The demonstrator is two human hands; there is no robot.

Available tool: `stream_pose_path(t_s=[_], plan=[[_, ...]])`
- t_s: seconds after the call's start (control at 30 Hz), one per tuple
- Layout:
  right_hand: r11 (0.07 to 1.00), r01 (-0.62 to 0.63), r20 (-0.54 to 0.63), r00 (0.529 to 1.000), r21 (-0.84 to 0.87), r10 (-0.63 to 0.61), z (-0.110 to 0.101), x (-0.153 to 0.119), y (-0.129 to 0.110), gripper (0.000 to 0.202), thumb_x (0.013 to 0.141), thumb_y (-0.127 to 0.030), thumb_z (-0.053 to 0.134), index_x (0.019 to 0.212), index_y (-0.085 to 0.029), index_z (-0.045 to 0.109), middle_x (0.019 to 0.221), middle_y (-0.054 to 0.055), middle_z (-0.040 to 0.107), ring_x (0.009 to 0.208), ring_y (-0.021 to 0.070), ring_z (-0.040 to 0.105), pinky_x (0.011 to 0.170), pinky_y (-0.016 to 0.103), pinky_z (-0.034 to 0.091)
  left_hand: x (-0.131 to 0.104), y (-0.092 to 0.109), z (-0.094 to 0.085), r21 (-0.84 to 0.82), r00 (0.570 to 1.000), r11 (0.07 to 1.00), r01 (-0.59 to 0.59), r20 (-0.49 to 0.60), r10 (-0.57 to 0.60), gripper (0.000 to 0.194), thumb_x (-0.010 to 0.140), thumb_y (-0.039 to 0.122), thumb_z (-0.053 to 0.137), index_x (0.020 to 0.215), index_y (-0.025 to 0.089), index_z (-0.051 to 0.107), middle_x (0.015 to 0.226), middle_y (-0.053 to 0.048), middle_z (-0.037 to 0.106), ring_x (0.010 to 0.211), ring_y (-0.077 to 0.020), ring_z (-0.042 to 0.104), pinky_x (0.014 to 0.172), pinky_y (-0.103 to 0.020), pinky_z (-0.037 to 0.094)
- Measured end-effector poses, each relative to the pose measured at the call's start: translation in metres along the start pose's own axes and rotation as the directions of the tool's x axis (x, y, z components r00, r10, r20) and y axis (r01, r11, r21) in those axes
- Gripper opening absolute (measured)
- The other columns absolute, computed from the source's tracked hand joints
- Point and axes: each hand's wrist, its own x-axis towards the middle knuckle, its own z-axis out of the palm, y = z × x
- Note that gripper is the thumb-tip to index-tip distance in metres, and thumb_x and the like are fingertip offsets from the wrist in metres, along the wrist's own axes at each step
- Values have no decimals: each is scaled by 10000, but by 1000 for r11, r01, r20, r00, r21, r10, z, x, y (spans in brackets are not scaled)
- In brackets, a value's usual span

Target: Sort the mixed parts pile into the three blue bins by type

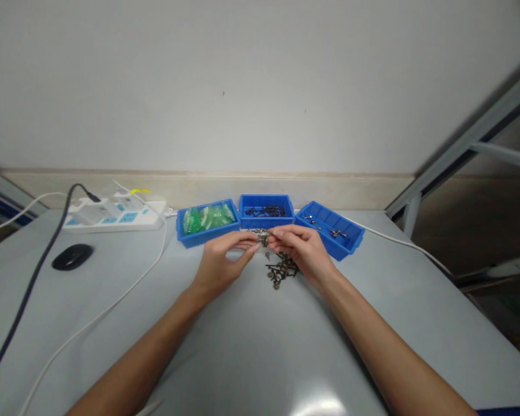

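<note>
My left hand (224, 257) is curved at the left of the loose pile, its thumb and fingertips a little apart near some small metal screws (263, 238). Nothing clearly sits between those fingers. Opposite it, my right hand (301, 248) pinches what looks like a screw between thumb and forefinger; the fingers partly hide it. Below and partly behind the right hand lies a pile of screws (281, 268), some with dark shafts and some with brassy heads. Just beyond my hands stand a middle blue bin (266, 222) of dark screws and a right blue bin (342, 248) with several shiny metal pieces.
A left blue bin (203, 236) holds green-and-clear plastic bags (210, 216). Farther left are a white power strip (112, 226) with plugs, a black mouse (73, 257) and a white cable (112, 303). Behind the grey table (251, 352) rises a wall; a metal frame (442, 156) stands right.
</note>
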Motion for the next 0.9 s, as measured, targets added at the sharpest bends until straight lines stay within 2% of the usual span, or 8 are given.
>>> stream_pose_path(t_s=[0.07, 0.13, 0.2, 0.23, 0.37, 0.6, 0.77, 0.9], plan=[[991, 130, -235, 964, 21, -122, -4, 4, -1, 213, 734, -322, 770, 852, -144, 776, 818, 87, 769, 728, 168, 721, 723, 290, 577, -1, -6, 2, 122, 979, 980, -156, 153, 137, 188, 936, 152, 581, 1075, 171, 706, 1062, -69, 762, 975, -195, 719, 932, -359, 592], [968, 251, -461, 858, -9, -227, -8, 8, -3, 219, 747, -276, 728, 913, -138, 760, 884, 89, 770, 771, 175, 731, 752, 301, 581, -3, -12, 5, 174, 915, 938, -300, 329, 232, 303, 946, 84, 493, 1157, 184, 686, 1184, -75, 731, 1098, -215, 665, 978, -399, 564], [953, 299, -574, 774, -42, -268, -13, 10, -5, 312, 743, -240, 695, 1040, -152, 727, 1012, 87, 760, 805, 175, 738, 762, 304, 585, -5, -18, 7, 227, 871, 905, -359, 429, 238, 362, 939, 55, 461, 1207, 185, 666, 1247, -84, 702, 1134, -227, 623, 974, -418, 559], [951, 305, -591, 759, -49, -274, -14, 11, -5, 372, 740, -231, 685, 1105, -165, 701, 1077, 88, 746, 813, 173, 740, 760, 304, 587, -6, -19, 8, 254, 861, 893, -371, 455, 228, 366, 939, 56, 458, 1218, 180, 659, 1247, -90, 700, 1128, -232, 612, 964, -423, 560], [953, 289, -539, 790, -94, -293, -15, 10, -4, 473, 755, -244, 659, 1224, -198, 619, 1180, 102, 704, 791, 166, 737, 738, 313, 590, -5, -20, 8, 333, 857, 865, -376, 480, 188, 309, 958, 99, 462, 1184, 158, 665, 1117, -103, 730, 1049, -241, 610, 912, -416, 563], [955, 267, -432, 851, -133, -298, -8, 7, 1, 475, 749, -310, 677, 1206, -212, 588, 1070, 83, 735, 694, 162, 717, 639, 295, 563, -4, -21, 2, 371, 882, 873, -315, 455, 125, 248, 957, 86, 449, 997, 150, 686, 1004, -100, 723, 974, -225, 642, 875, -374, 553], [966, 228, -388, 885, -125, -259, -7, 6, 0, 436, 750, -331, 680, 1160, -207, 601, 1006, 70, 752, 668, 153, 706, 630, 284, 540, -3, -21, 1, 245, 957, 963, -112, 286, 39, 183, 892, 88, 555, 953, 168, 708, 925, -68, 742, 855, -190, 684, 839, -345, 577], [977, 165, -301, 933, -133, -198, -6, 5, 1, 272, 758, -327, 669, 984, -174, 674, 879, 61, 758, 652, 150, 693, 634, 280, 534, -1, -14, 1, 42, 985, 995, 92, 145, -97, 161, 876, 138, 593, 936, 165, 739, 935, -76, 730, 830, -170, 696, 759, -305, 625]])
